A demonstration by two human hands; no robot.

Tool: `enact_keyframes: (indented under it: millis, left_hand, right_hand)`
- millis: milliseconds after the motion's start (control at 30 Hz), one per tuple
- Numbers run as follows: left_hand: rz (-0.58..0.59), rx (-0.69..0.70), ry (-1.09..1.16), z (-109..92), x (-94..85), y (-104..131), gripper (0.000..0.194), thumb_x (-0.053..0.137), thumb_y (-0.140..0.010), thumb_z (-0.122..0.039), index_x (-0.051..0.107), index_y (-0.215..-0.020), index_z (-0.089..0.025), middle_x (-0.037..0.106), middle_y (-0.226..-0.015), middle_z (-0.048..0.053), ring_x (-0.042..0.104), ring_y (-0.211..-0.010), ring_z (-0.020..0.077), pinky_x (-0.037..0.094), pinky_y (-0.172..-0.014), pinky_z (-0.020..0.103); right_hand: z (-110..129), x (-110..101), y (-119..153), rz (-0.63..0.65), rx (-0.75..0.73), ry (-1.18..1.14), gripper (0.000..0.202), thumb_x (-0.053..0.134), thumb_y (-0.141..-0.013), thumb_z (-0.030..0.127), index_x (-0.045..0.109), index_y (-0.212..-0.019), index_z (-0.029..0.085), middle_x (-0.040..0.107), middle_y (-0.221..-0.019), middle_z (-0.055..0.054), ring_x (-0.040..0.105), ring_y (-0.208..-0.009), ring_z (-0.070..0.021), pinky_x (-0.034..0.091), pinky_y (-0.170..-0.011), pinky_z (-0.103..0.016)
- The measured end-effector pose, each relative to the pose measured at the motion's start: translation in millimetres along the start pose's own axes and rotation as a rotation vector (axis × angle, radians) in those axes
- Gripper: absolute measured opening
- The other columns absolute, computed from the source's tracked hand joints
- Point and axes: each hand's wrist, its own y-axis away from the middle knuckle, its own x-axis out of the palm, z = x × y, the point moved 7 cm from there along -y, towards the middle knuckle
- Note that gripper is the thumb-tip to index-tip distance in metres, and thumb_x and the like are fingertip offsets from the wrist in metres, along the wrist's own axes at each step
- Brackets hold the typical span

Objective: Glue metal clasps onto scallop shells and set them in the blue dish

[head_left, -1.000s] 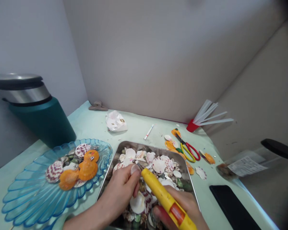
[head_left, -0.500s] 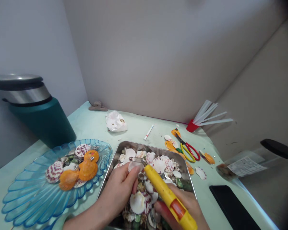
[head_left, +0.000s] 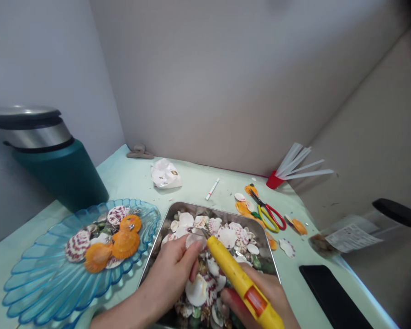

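My left hand (head_left: 171, 269) pinches a pale shell (head_left: 194, 240) between thumb and fingers, above a metal tray (head_left: 273, 269) filled with shells and small stones. My right hand (head_left: 260, 288) grips a yellow hot glue gun (head_left: 233, 269) with an orange part on its body. Its metal nozzle points at the pinched shell, and a thin wire loop reaches out over that shell. Whether the nozzle touches the shell, I cannot tell. Below the hands, a larger white shell (head_left: 197, 291) lies on the heap.
At left, a blue scalloped dish (head_left: 37, 283) holds orange and striped shells; behind stands a green bottle (head_left: 61, 176). Red-and-yellow scissors (head_left: 270, 217) lie among loose shells. A red cup (head_left: 274, 181) of translucent sticks, a clear jar (head_left: 349, 235) and a black phone (head_left: 332, 292) are at right.
The wire loop and nozzle have dipped slightly lower over the pale shell. My left hand has shifted a little, still pinching it. The surrounding things stay put.
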Motion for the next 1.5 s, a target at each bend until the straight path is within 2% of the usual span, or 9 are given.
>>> enact_keyframes:
  millis: [333, 567, 700, 833, 933, 1067, 1200, 1333, 1500]
  left_hand:
    - [0.054, 0.037, -0.047, -2, 6.5, 2, 0.045, 0.036, -0.089, -0.045, 0.042, -0.051, -0.021, 0.045, -0.047, -0.004, 0.047, -0.051, 0.0139, 0.036, -0.057, 0.024]
    - [-0.045, 0.004, -0.021, 2, -2.4, 0, 0.051, 0.039, -0.088, -0.049, 0.043, -0.046, -0.020, 0.042, -0.043, -0.004, 0.042, -0.047, 0.0123, 0.033, -0.054, 0.024]
    - [-0.028, -0.034, 0.063, 5, -2.2, -3, 0.051, 0.041, -0.086, -0.050, 0.043, -0.045, -0.020, 0.040, -0.041, -0.005, 0.035, -0.041, 0.0100, 0.025, -0.045, 0.024]
    - [0.028, -0.048, 0.164, 6, 4.1, -2, 0.052, 0.042, -0.085, -0.052, 0.040, -0.043, -0.020, 0.033, -0.038, -0.007, 0.027, -0.037, 0.0080, 0.017, -0.042, 0.024]
    - [0.079, -0.046, 0.258, 6, 11.4, 0, 0.051, 0.043, -0.084, -0.054, 0.041, -0.046, -0.020, 0.034, -0.037, -0.008, 0.025, -0.036, 0.0074, 0.016, -0.042, 0.024]
    - [0.123, -0.034, 0.304, 4, 17.9, 4, 0.051, 0.043, -0.085, -0.054, 0.041, -0.047, -0.020, 0.034, -0.038, -0.008, 0.025, -0.037, 0.0072, 0.017, -0.043, 0.024]
    - [0.128, -0.006, 0.260, -1, 17.5, 9, 0.052, 0.043, -0.086, -0.053, 0.041, -0.046, -0.020, 0.035, -0.039, -0.007, 0.028, -0.039, 0.0079, 0.018, -0.044, 0.024]
    - [0.137, 0.012, 0.239, -7, 17.1, 10, 0.051, 0.042, -0.086, -0.053, 0.041, -0.045, -0.021, 0.035, -0.039, -0.007, 0.029, -0.040, 0.0085, 0.019, -0.045, 0.025]
    - [0.146, 0.009, 0.245, -8, 18.9, 9, 0.052, 0.040, -0.086, -0.052, 0.042, -0.044, -0.020, 0.034, -0.039, -0.007, 0.029, -0.040, 0.0086, 0.019, -0.044, 0.025]
  right_hand:
    - [3, 1, -2, 0.024, -0.012, 0.001, 0.019, 0.059, -0.080, 0.038, 0.060, -0.074, 0.021, 0.065, -0.059, 0.000, 0.059, -0.049, -0.0141, 0.045, -0.050, -0.021]
    - [-1, -10, -5, 0.020, 0.080, 0.069, 0.022, 0.056, -0.083, 0.039, 0.061, -0.077, 0.018, 0.062, -0.060, 0.000, 0.058, -0.052, -0.0146, 0.045, -0.050, -0.022]
    - [-14, -20, -6, 0.051, 0.135, 0.249, 0.015, 0.058, -0.078, 0.022, 0.064, -0.091, 0.020, 0.070, -0.072, -0.001, 0.064, -0.060, -0.0180, 0.048, -0.056, -0.024]
    - [-22, -19, -5, 0.127, 0.151, 0.571, 0.047, 0.055, -0.067, 0.007, 0.061, -0.111, 0.022, 0.073, -0.099, -0.007, 0.069, -0.085, -0.0279, 0.051, -0.072, -0.035]
    - [-20, -20, -6, 0.193, 0.148, 0.658, 0.038, 0.062, -0.075, 0.020, 0.061, -0.114, 0.021, 0.070, -0.103, -0.010, 0.067, -0.089, -0.0306, 0.051, -0.074, -0.041]
    - [-3, -36, -9, 0.269, 0.078, 0.584, 0.036, 0.070, -0.076, 0.040, 0.064, -0.108, 0.025, 0.068, -0.096, -0.007, 0.065, -0.086, -0.0270, 0.051, -0.073, -0.037]
    - [27, -62, -21, 0.068, -0.024, 0.451, 0.023, 0.060, -0.086, 0.039, 0.064, -0.103, 0.025, 0.067, -0.089, -0.004, 0.063, -0.078, -0.0206, 0.050, -0.070, -0.031]
    - [47, -44, -37, 0.086, -0.082, 0.366, 0.015, 0.057, -0.088, 0.031, 0.066, -0.099, 0.024, 0.067, -0.082, -0.001, 0.062, -0.071, -0.0173, 0.047, -0.068, -0.029]
    - [45, -19, -47, 0.133, -0.073, 0.392, 0.014, 0.053, -0.089, 0.022, 0.066, -0.089, 0.021, 0.068, -0.084, -0.002, 0.062, -0.076, -0.0185, 0.044, -0.069, -0.030]
